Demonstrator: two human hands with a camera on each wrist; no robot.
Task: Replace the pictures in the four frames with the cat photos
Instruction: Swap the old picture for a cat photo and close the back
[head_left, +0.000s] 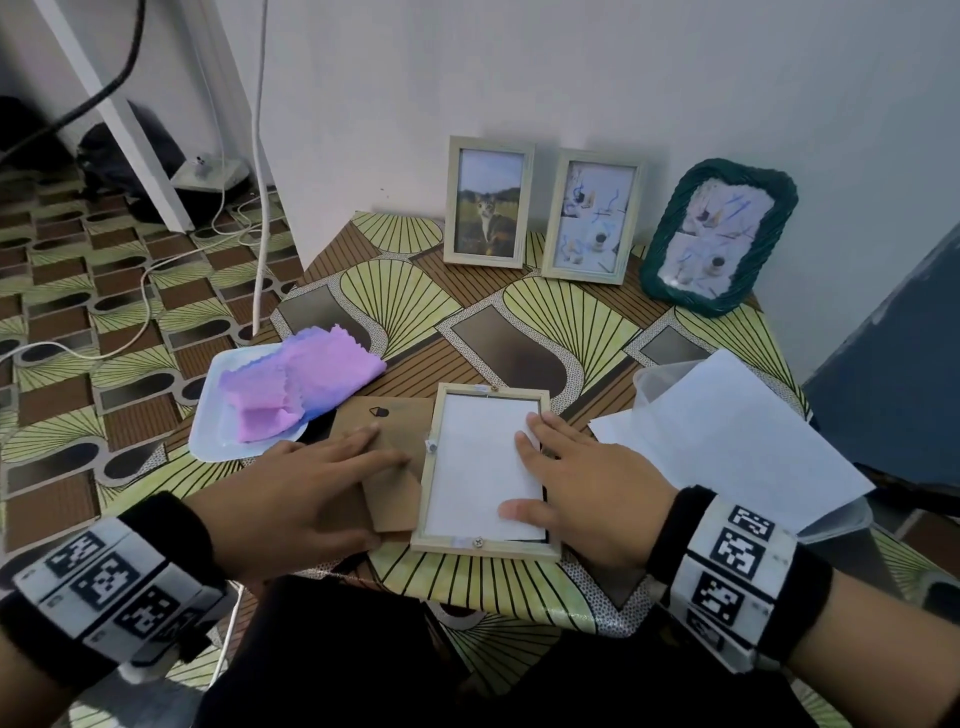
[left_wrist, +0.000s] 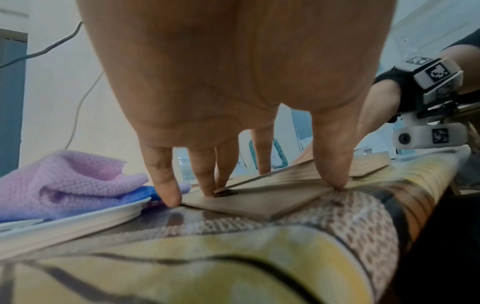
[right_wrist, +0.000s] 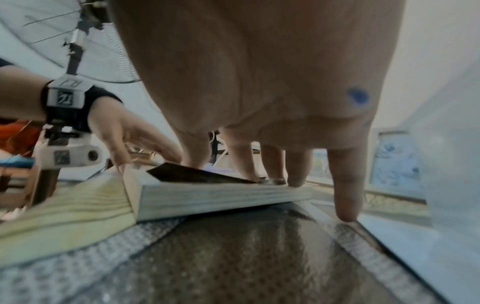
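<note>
A pale wooden frame (head_left: 431, 538) lies face down near the table's front edge, with a white photo back (head_left: 478, 457) sitting slightly askew inside it. My right hand (head_left: 535, 470) rests on the photo's right side, with its thumb and fingers flat on the paper. In the right wrist view the photo's near corner (right_wrist: 192, 174) stands up above the frame (right_wrist: 207, 197). To the left of the frame, my left hand (head_left: 363, 457) presses its straight fingers (left_wrist: 166, 191) onto the brown backing board (head_left: 395, 421) (left_wrist: 259, 203). Three frames stand at the back: a cat photo (head_left: 491, 200), a drawing (head_left: 592, 215) and a green woven frame (head_left: 665, 249).
A white tray (head_left: 208, 415) holding a pink and purple cloth (head_left: 296, 384) sits at the left, touching the backing board. White paper sheets (head_left: 737, 431) lie over a clear plastic container (head_left: 649, 384) at the right. A wall is behind the table, and cables run across the floor on the left.
</note>
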